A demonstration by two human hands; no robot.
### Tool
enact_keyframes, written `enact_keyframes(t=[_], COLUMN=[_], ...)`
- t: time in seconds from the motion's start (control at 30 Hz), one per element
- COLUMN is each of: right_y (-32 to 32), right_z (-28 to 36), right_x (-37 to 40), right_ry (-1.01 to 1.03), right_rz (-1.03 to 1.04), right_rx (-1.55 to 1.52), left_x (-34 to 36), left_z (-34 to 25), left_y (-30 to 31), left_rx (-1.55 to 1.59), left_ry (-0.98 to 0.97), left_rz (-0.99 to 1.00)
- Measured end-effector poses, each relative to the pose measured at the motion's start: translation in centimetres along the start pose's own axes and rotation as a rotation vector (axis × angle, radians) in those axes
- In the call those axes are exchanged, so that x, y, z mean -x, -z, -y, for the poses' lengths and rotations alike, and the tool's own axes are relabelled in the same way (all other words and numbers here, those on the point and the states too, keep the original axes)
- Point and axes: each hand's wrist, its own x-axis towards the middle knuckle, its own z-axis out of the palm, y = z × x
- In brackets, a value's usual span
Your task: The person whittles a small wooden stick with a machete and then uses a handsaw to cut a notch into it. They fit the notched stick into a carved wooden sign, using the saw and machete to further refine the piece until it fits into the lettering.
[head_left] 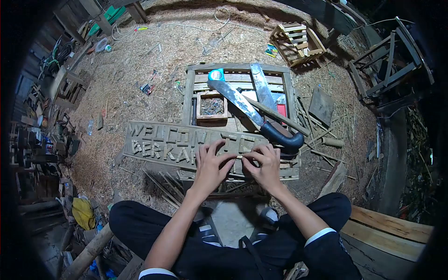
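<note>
Low over a wooden board [128, 148] my hands meet, fingertips close together. The board carries raised letters [164, 135] built from small wood pieces, reading "WELCOM" above and "BERKA" below; the rest is partly hidden by my hands. My left hand [211, 164] pinches one end of a small pale wood strip [239, 157], thumb and index closed near it. At its other end, the thumb and index of my right hand [264, 164] close on the same strip. Just beyond my right hand lies a broad metal blade [237, 101] with a curved black handle [280, 136].
Under the board stands a slatted wooden table [190, 86]. On it are a small box [226, 108] of metal bits, a tape measure [216, 75], a second flat blade [262, 86] and a long stick [284, 120]. A wooden crate [298, 44] sits on the shavings-covered ground.
</note>
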Motion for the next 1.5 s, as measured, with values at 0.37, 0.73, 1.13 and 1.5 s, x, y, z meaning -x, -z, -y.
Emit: enact_keyframes(t=[0.37,0.73,1.13,1.5], right_y=[0.2,0.3,-0.2,-0.3], right_z=[0.5,0.9,0.7,0.6], right_x=[-0.5,-1.0,-0.9,-0.8], right_ry=[-0.114,-0.176,-0.176,-0.166], right_rz=[0.088,0.129,0.089,0.103], right_rx=[-0.019,-0.043,-0.042,-0.020], left_x=[0.0,0.1,0.3,0.6], left_z=[0.0,0.6,0.4,0.6], left_y=[0.2,0.4,0.5,0.3], left_rx=[-0.054,-0.038,-0.057,-0.074], left_ry=[-0.017,-0.017,-0.034,-0.038], left_rz=[0.004,0.078,0.079,0.080])
